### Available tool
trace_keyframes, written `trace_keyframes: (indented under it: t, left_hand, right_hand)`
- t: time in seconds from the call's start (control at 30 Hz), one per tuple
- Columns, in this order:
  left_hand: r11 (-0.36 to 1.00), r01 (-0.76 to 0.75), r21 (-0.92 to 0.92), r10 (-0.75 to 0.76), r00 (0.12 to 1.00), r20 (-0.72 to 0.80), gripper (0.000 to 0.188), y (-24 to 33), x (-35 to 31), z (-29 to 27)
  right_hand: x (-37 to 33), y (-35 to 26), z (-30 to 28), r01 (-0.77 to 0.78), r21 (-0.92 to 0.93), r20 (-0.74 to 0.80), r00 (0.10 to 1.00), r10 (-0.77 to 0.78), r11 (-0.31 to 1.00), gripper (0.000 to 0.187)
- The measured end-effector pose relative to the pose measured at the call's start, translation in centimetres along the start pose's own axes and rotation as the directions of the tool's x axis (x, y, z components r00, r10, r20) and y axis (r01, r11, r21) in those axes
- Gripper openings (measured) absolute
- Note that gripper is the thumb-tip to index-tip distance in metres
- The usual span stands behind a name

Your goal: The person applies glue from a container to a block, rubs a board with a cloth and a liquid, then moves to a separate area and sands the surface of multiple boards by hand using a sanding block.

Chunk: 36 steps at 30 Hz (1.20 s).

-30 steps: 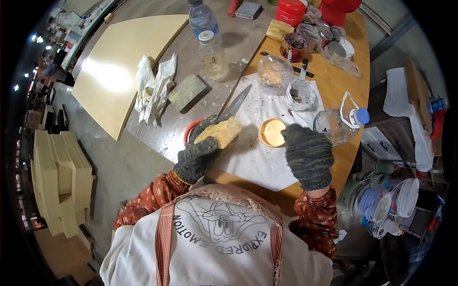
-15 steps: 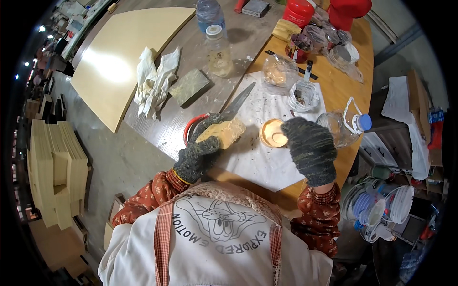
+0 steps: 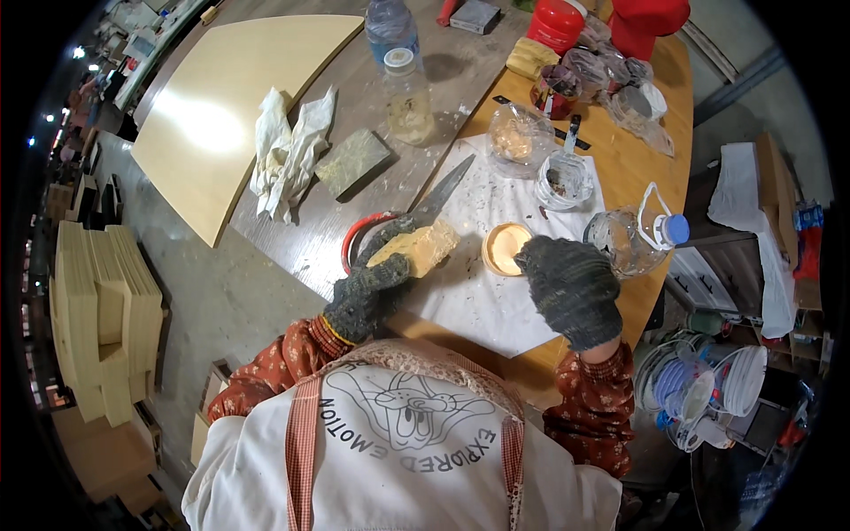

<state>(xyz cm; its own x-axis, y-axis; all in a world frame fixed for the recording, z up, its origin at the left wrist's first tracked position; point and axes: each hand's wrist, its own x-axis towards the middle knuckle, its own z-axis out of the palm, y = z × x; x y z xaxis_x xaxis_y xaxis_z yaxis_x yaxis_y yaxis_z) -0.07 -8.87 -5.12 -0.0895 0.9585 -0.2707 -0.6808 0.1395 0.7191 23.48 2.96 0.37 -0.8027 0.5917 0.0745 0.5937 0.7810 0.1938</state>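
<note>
My left hand (image 3: 361, 299), in a dark knitted glove, grips a flat, tan-smeared slab (image 3: 427, 246) whose exact kind I cannot make out. Beneath that hand lie what look like large scissors with a red looped handle (image 3: 348, 237) and a grey metal blade (image 3: 445, 188). My right hand (image 3: 575, 294), gloved as well, is closed at the right edge of a small round tub (image 3: 507, 247) of tan, putty-like paste. Whatever its fingers hold is hidden by the glove. Tub and scissors rest on or by a white sheet (image 3: 482, 310).
Beyond the sheet are a bagged tan lump (image 3: 516, 139), a plastic-covered pot with a brush (image 3: 564, 180) and a jug with a blue cap (image 3: 629, 237). Left of these sit a sanding block (image 3: 354, 164), white cloth (image 3: 290, 150), glass jar (image 3: 409, 111) and large pale panel (image 3: 208, 115).
My right hand has shifted slightly left and down, its fingers closer against the tub's right rim. The left hand and slab have barely moved.
</note>
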Motion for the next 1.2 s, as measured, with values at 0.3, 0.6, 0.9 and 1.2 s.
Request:
trace_keyframes:
  t: [0.3, 0.6, 0.9, 1.2]
  left_hand:
    - [0.985, 0.064, -0.163, -0.044, 0.992, 0.121, 0.057, -0.5, 0.5, 0.1]
    - [0.998, 0.056, 0.005, -0.056, 0.994, 0.094, 0.073, 0.0, 0.2, 1.6]
    - [0.993, 0.108, -0.040, -0.102, 0.986, 0.129, 0.067, 0.3, 0.1, 3.5]
    - [0.926, 0.094, 0.365, -0.119, 0.992, 0.046, 0.070, 0.4, -0.1, 3.4]
  right_hand:
    - [-2.3, -1.4, -0.7, -0.118, 0.025, -0.159, 0.980, 0.121, 0.993, 0.013]
    - [-4.1, -2.0, -2.7, -0.255, 0.559, -0.169, 0.897, 0.409, 0.789, 0.023]
    - [-4.1, -3.0, -1.4, -0.176, 0.371, -0.542, 0.756, 0.367, 0.912, 0.009]
    - [-4.9, -3.7, 1.2, -0.182, 0.266, -0.504, 0.811, 0.297, 0.947, 0.015]
